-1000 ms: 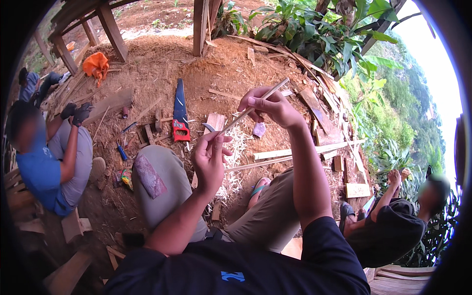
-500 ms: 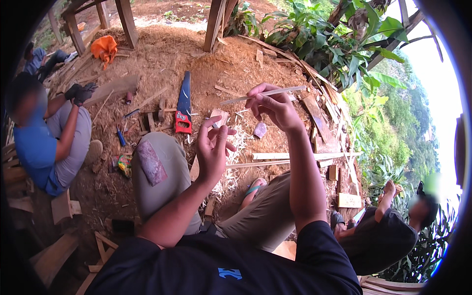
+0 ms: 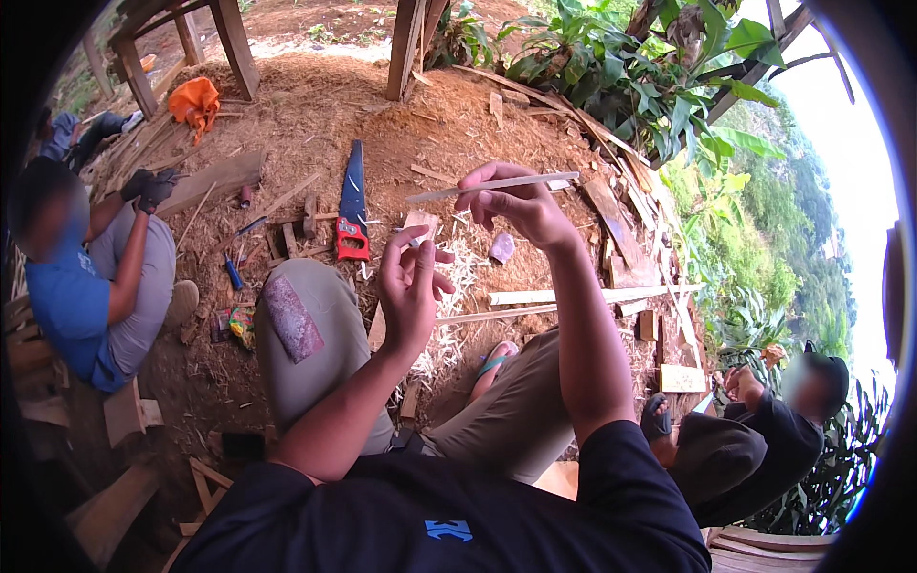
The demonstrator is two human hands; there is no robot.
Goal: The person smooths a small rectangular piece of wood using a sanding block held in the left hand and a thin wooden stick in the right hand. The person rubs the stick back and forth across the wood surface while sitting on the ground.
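My right hand point(image 3: 523, 206) is raised in front of me and pinches a thin, pale wooden stick point(image 3: 478, 186), which lies nearly level and points left. My left hand point(image 3: 411, 289) is held up just below the stick's free end and does not touch it. Its fingers are half curled, and a small pale thing sits at the fingertips; I cannot tell what it is. Below the hands are my knees in grey trousers point(image 3: 315, 334) and a heap of wood shavings point(image 3: 463, 286) on the earth.
A handsaw with a red handle point(image 3: 351, 205) lies on the ground ahead, with long wooden strips point(image 3: 573, 296) to its right. A person in a blue shirt point(image 3: 76, 286) sits at left, another in dark clothes point(image 3: 755, 439) at right. Wooden posts point(image 3: 411, 48) and an orange cloth point(image 3: 196, 100) are farther off.
The stick has swung from a downward slant to nearly level, and its lower end has left my left hand. My view has tilted slightly.
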